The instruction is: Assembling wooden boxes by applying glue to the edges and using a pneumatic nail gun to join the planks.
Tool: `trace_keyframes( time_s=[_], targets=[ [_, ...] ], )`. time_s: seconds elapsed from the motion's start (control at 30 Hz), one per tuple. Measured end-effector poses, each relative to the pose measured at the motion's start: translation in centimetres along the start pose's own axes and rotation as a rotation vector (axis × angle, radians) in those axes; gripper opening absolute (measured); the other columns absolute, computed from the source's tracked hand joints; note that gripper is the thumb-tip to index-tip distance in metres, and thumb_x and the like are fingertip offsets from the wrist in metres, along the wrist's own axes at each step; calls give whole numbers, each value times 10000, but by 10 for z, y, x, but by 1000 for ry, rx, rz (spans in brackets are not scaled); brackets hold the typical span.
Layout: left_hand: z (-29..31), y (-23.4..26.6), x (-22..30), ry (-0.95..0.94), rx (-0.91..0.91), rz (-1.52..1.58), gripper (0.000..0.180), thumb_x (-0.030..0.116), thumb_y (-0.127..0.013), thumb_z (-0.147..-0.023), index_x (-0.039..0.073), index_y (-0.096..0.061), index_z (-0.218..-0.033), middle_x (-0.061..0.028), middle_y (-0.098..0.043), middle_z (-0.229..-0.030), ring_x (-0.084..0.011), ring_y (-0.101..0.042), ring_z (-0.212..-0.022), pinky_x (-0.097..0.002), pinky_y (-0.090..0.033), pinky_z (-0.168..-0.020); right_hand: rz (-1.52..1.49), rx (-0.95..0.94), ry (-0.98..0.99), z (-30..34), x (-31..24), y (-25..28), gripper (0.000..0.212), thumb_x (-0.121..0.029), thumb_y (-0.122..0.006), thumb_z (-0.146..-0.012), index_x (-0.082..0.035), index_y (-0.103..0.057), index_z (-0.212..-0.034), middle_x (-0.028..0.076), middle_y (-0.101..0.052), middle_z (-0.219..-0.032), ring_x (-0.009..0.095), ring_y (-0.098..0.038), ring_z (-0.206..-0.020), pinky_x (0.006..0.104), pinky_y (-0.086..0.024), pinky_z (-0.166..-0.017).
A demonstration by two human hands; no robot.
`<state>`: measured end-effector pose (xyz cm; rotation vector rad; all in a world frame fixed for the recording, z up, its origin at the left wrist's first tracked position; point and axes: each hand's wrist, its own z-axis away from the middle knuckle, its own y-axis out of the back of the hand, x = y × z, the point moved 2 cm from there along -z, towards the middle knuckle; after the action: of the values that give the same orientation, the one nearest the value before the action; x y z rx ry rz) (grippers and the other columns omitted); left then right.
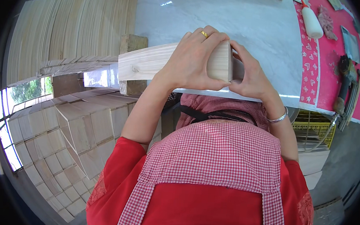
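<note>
A long, pale wooden box (pixel 146 63) lies level across the near edge of the table, its left end over a small wood block. My left hand (pixel 193 57) is closed around it near the right end, thumb on the near side and fingers on the far side. A thin panel (pixel 230 64) shows as a darker edge across that right end. My right hand (pixel 250 71) grips this end, fingertips at the far corner and thumb at the near corner, palm arched away from the panel. The box's underside is hidden.
Tall stacks of thin boards (pixel 82 24) stand left. Stacked wooden boxes (pixel 62 154) fill the lower left. Around the pale marbled tabletop (pixel 219 16) are a wood block (pixel 134 43), a white glue bottle (pixel 312 22), a crumpled cloth (pixel 326 24) and an air tool (pixel 343 81) with a hose.
</note>
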<state>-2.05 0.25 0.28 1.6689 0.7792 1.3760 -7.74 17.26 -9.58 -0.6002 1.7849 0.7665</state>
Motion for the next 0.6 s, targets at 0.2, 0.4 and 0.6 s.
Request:
trace_keyframes(
  time_s=[0.2, 0.4, 0.6],
  targets=[
    [-1, -2, -3, -26, 8, -8, 842, 346, -845, -535, 40, -545, -1260, -134, -567, -1177, -339, -558, -1099, -443, -435, -953, -7, -12, -22, 1, 2, 0, 906, -66, -721, -623, -41, -368, -1457, 180, -534, -1335, 335, -549, -1217, 403, -444, -1056],
    [-3, -2, -6, -70, 50, -7, 827, 368, -853, -533, 46, -557, -1235, -129, -576, -1144, -330, -576, -1040, -425, -448, -884, -158, -138, -105, 0, 6, 19, 949, -175, -800, -696, -31, -339, -1513, 163, -487, -1450, 280, -458, -1358, 428, -346, -1157],
    [-2, -2, -6, -58, 37, -19, 858, 343, -854, -514, 33, -549, -1253, -128, -578, -1151, -341, -586, -1042, -431, -463, -908, -215, -133, -156, -1, 15, 14, 970, -343, -850, -735, -47, -359, -1518, 139, -479, -1471, 266, -448, -1363, 435, -338, -1157]
  ],
)
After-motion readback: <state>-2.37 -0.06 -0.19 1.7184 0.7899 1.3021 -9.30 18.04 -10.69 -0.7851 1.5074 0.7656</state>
